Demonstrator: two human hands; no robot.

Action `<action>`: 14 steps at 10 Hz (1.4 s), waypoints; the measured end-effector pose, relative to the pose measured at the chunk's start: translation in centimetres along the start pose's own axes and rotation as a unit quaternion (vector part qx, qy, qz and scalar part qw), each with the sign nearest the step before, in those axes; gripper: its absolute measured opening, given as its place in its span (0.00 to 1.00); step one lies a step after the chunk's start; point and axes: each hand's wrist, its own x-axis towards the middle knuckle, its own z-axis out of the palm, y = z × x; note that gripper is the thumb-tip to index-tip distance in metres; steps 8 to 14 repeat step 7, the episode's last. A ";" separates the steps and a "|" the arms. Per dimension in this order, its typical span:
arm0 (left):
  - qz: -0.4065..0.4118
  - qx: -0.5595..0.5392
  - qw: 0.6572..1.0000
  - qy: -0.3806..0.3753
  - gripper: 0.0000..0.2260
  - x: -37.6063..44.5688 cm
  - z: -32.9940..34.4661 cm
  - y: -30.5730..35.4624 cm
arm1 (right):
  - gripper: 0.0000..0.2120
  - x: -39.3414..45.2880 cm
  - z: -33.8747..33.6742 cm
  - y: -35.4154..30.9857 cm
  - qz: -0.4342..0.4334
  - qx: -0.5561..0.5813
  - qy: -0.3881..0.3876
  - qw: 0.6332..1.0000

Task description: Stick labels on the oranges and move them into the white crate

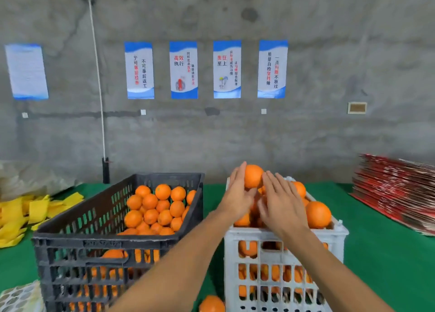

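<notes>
The white crate [339,235] stands right of centre, heaped with oranges [318,214]. My left hand [236,192] holds one orange [253,176] at the top of that heap, fingers up its left side and thumb beneath. Just to the orange's right is my right hand [280,201], fingers straight and spread, their tips at its edge. I see no label on this orange. To the left, a black crate [113,243] holds several more oranges [155,208]. A sheet of round labels [18,297] lies at the bottom left corner.
One loose orange [211,303] lies on the green table [388,253] between the crates. Yellow paper pieces [26,212] are piled at the left. A stack of flat red cartons [395,194] sits at the right. A concrete wall with posters stands behind.
</notes>
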 end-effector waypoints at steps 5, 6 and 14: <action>0.027 0.137 0.989 -0.042 0.16 2.0 2.3 -2.4 | 0.18 1.2 2.3 1.6 0.114 0.026 -0.031 0.993; 0.047 0.167 0.985 0.013 0.13 1.6 2.1 -0.9 | 0.22 1.6 0.6 1.5 0.081 -0.007 -0.100 0.992; 0.073 0.133 0.983 0.103 0.10 -0.8 1.3 0.8 | 0.26 0.5 -1.4 1.3 0.010 -0.023 -0.067 0.997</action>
